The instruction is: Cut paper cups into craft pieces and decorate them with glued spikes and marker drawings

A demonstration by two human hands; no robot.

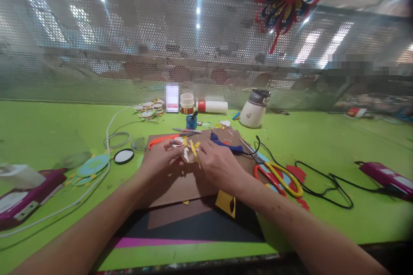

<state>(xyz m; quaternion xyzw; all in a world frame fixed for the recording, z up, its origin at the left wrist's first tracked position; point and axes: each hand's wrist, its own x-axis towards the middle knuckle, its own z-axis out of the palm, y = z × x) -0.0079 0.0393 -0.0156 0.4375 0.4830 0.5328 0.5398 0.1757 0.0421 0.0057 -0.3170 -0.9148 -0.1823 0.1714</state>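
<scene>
Over a brown board (171, 191), my left hand (163, 154) pinches the left side of a small white and yellow paper cutout (187, 154). My right hand (217, 163) is closed at its right side, fingertips on a yellow strip; the knuckles hide part of that grip. Just behind the right hand lies a blue glue gun (226, 143) with a black cord. An orange-handled cutter (160, 140) lies behind the left hand. Large scissors (279, 176) with red and yellow handles lie right of the right wrist.
Behind the board stand a blue pot (191, 121), a phone (172, 98), a cup (187, 103), a white roll (213, 107) and a bottle (254, 109). Power strips (32, 195) flank both sides, with cords across the green table (322, 146). Blue paper discs (93, 165) lie left.
</scene>
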